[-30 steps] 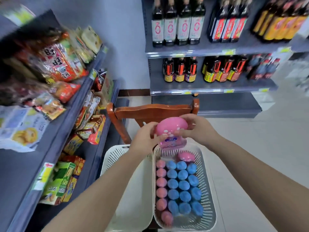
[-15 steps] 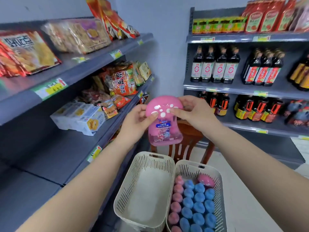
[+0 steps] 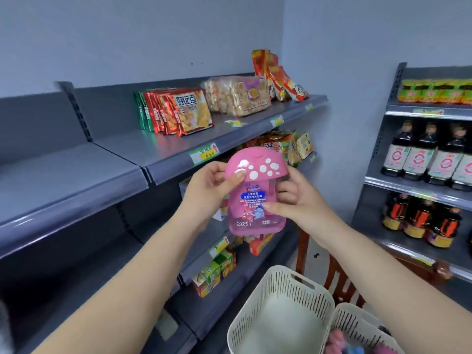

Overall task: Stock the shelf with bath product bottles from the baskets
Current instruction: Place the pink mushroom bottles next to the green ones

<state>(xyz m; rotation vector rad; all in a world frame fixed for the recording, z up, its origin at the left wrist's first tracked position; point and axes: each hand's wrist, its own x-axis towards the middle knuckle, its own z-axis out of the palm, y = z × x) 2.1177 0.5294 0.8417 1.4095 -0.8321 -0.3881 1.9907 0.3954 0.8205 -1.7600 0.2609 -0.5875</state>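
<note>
I hold a pink mushroom-shaped bath bottle (image 3: 255, 192) upright in front of me with both hands. My left hand (image 3: 207, 192) grips its left side, thumb on the spotted cap. My right hand (image 3: 293, 198) grips its right side, fingers curled round the body. The bottle is level with the grey shelf (image 3: 76, 180) on my left, in front of its edge. Below me stand two white slatted baskets: the left basket (image 3: 281, 315) has nothing in it, the right basket (image 3: 357, 330) shows pink and blue bottle caps at the frame's bottom edge.
Snack packs (image 3: 178, 111) and biscuit bags (image 3: 237, 95) fill the right part of the left shelf unit; its left boards are bare. Dark sauce bottles (image 3: 429, 157) line the right shelf unit. A wooden chair (image 3: 339, 284) carries the baskets.
Both hands lifted the pink bottle out of the right basket and up to shelf height. My right hand slid from the cap down to the body. My view turned left towards the shelf.
</note>
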